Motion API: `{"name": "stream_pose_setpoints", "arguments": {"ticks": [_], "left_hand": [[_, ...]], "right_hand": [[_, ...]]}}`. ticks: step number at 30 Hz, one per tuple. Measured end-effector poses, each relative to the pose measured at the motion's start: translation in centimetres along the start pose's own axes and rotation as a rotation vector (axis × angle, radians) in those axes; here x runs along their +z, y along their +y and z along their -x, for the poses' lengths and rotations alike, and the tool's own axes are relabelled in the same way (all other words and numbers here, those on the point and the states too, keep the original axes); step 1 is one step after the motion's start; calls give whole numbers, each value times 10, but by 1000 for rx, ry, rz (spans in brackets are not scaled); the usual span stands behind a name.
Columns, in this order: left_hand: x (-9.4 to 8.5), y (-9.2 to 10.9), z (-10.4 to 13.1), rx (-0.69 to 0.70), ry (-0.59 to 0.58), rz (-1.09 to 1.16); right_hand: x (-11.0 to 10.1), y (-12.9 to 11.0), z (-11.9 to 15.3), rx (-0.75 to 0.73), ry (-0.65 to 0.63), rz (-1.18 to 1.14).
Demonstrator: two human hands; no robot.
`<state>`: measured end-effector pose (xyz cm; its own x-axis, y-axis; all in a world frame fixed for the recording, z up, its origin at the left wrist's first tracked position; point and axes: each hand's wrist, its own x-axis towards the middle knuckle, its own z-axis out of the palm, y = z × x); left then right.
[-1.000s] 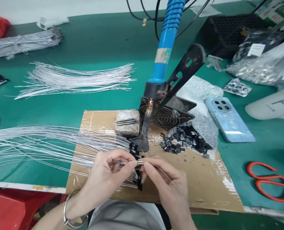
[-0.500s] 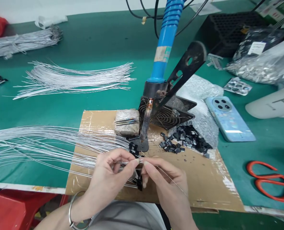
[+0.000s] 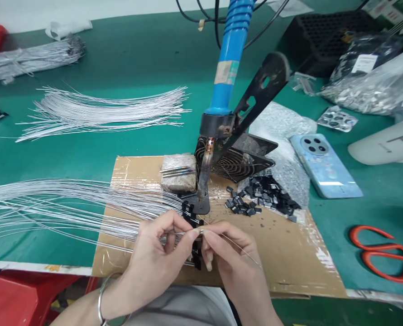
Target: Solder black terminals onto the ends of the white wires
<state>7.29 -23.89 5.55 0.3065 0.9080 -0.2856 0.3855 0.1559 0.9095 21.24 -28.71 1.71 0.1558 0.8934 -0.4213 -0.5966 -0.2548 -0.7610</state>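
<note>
My left hand [image 3: 164, 253] is closed in a pinch on the end of a white wire, its thumb and index fingertip together. Meeting it tip to tip, my right hand [image 3: 237, 258] pinches a thin silvery wire [image 3: 244, 251] that looks like solder and trails to the lower right. A tiny part between the fingertips is mostly hidden. Just beyond stands a blue-handled soldering iron [image 3: 225, 72] in a black metal stand, tip downward. Under the hands, a row of black connectors [image 3: 189, 210] joins the ends of many white wires [image 3: 86, 194] running left.
Cardboard [image 3: 290, 262] covers the bench front. Behind it are a wrapped block [image 3: 179, 181] and a black fan [image 3: 233, 158]. Loose black pieces [image 3: 269, 194], a blue phone [image 3: 327, 167] and red-handled scissors [image 3: 381, 249] lie right. A white wire bundle [image 3: 109, 108] lies at the back left.
The hands stay pinched together with only small finger shifts; lower fingers of the right hand show more. The whole view has shifted slightly.
</note>
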Motion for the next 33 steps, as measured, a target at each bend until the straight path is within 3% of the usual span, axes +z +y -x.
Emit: {"name": "stream_pose_setpoints", "arguments": {"ticks": [12, 18, 33], "left_hand": [[-8, 1, 0, 9, -72, -99], [-4, 3, 0, 52, -16, -112], [7, -5, 2, 129, 130, -84]], "right_hand": [[-8, -14, -5, 174, -127, -40], [-2, -17, -3, 209, -48, -33], [-2, 2, -2, 85, -57, -124]]}}
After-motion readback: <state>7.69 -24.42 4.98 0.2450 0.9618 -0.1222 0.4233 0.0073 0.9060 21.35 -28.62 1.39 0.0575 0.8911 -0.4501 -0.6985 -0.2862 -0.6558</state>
